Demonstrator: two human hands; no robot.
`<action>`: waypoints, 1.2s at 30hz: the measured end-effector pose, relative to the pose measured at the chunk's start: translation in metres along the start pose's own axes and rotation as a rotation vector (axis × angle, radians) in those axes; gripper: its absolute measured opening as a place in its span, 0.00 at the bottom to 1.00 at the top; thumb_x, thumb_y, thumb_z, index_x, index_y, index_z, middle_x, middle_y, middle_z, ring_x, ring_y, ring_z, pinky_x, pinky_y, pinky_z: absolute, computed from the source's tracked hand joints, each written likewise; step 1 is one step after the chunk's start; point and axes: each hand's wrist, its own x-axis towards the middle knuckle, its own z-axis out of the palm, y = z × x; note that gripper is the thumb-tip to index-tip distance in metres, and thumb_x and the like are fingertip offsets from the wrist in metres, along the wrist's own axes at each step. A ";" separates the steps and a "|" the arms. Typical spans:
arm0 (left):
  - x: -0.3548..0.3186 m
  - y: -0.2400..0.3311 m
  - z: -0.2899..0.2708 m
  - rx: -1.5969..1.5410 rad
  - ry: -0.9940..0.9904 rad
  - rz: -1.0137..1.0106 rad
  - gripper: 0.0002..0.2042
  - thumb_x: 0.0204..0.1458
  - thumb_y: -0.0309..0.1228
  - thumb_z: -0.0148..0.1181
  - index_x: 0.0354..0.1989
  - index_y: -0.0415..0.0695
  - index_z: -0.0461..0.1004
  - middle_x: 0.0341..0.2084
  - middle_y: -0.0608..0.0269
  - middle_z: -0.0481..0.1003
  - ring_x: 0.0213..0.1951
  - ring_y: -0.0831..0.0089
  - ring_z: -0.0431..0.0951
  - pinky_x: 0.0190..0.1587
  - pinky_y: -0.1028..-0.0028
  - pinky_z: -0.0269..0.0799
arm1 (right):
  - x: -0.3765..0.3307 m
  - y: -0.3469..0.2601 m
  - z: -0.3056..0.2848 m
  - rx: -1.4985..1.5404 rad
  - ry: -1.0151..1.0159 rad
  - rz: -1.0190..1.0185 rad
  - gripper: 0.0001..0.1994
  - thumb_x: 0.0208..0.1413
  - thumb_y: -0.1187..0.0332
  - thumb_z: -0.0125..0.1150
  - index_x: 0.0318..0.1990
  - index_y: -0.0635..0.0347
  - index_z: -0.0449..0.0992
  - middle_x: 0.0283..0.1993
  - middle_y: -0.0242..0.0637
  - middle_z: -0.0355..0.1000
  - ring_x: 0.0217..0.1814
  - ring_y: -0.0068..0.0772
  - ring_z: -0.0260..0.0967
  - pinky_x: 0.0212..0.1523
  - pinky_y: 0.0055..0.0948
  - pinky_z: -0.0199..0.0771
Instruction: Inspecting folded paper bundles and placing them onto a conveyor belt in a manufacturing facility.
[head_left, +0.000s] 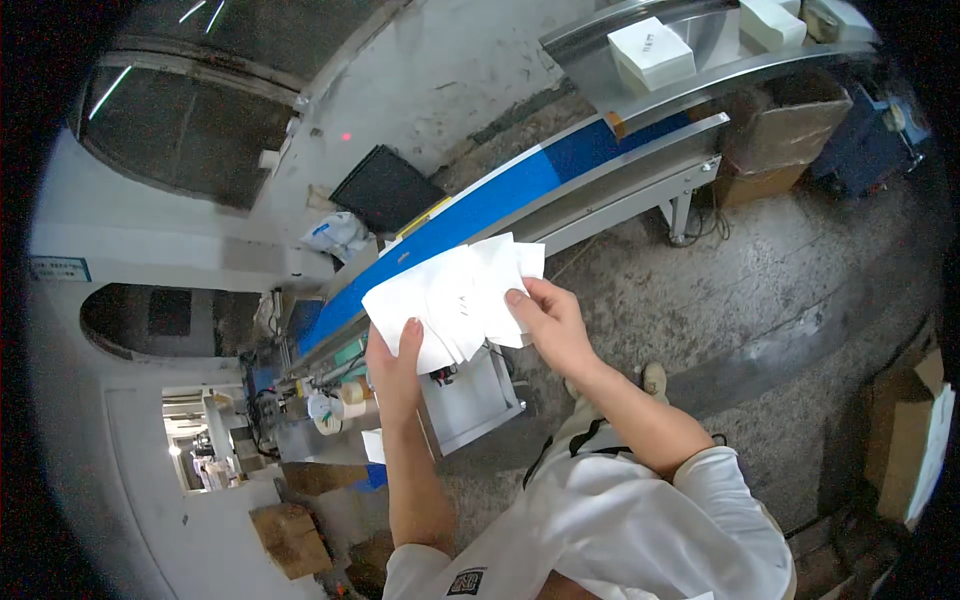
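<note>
Several white paper sheets or flat packets [455, 300] are spread like a fan between my two hands, above the near side of a blue conveyor belt [470, 218]. My left hand [396, 358] grips the left end, its thumb lying on top. At the other end, my right hand [553, 318] pinches the white pieces between thumb and fingers. The fingers beneath are mostly hidden. Small dark marks show on the middle piece.
White stacks [652, 55] stand on a metal table [590, 55] at the upper right. Below it are a wrapped carton [790, 130] and the conveyor's leg [680, 215]. Tape rolls [352, 392] lie left of my left forearm. A cardboard box [905, 420] stands far right.
</note>
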 end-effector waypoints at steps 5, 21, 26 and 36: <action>-0.001 -0.002 -0.001 -0.079 0.000 -0.032 0.21 0.56 0.31 0.58 0.56 0.34 0.66 0.48 0.58 0.73 0.48 0.73 0.71 0.53 0.73 0.64 | -0.003 -0.007 -0.002 -0.008 -0.016 -0.022 0.13 0.60 0.68 0.56 0.46 0.69 0.75 0.37 0.32 0.74 0.37 0.17 0.68 0.37 0.21 0.69; -0.014 0.035 0.035 0.165 0.067 0.081 0.20 0.57 0.30 0.57 0.55 0.33 0.65 0.47 0.57 0.73 0.47 0.72 0.71 0.52 0.73 0.65 | -0.007 -0.019 -0.020 0.055 0.025 -0.058 0.13 0.59 0.71 0.53 0.48 0.70 0.73 0.40 0.35 0.75 0.39 0.19 0.70 0.38 0.22 0.71; -0.018 0.045 0.042 0.158 0.040 0.190 0.18 0.58 0.29 0.55 0.54 0.33 0.66 0.45 0.54 0.73 0.46 0.71 0.72 0.50 0.71 0.66 | -0.005 -0.020 -0.025 0.194 0.032 0.002 0.13 0.60 0.73 0.51 0.49 0.70 0.72 0.40 0.35 0.75 0.38 0.20 0.72 0.36 0.21 0.72; -0.019 0.036 0.043 0.118 0.065 0.185 0.18 0.57 0.28 0.55 0.53 0.32 0.66 0.44 0.54 0.74 0.45 0.71 0.72 0.49 0.71 0.66 | -0.012 -0.034 -0.029 0.071 0.032 -0.039 0.12 0.59 0.72 0.54 0.47 0.70 0.73 0.41 0.36 0.75 0.41 0.22 0.72 0.40 0.22 0.72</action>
